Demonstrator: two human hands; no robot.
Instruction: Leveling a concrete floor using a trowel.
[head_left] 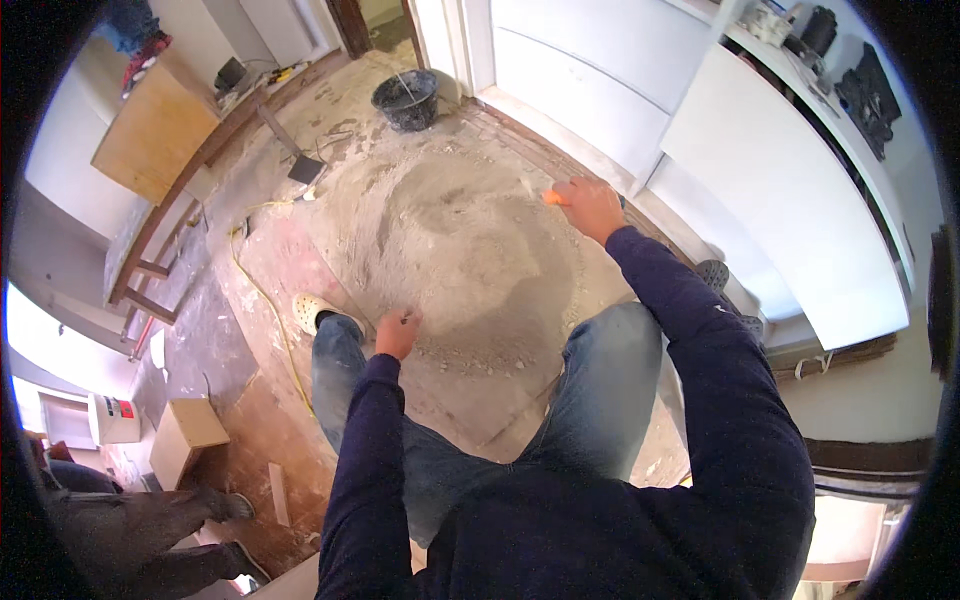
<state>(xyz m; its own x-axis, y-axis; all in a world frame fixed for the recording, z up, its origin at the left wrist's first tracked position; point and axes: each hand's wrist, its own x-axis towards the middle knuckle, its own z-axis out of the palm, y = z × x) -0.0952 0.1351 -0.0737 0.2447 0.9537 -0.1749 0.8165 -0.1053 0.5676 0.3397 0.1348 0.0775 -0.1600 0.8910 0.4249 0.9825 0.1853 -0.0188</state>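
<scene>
The powdery mound is rounded and crumbly-edged.

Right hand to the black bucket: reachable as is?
Probably not without shifting: the bucket stands past the far side of the powder heap, well beyond the right hand, which also holds something orange.

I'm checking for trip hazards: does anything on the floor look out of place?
A yellow cord lies loosely curved left of the powdery heap, near the pale clog; it looks untidy and might trip someone.
</scene>
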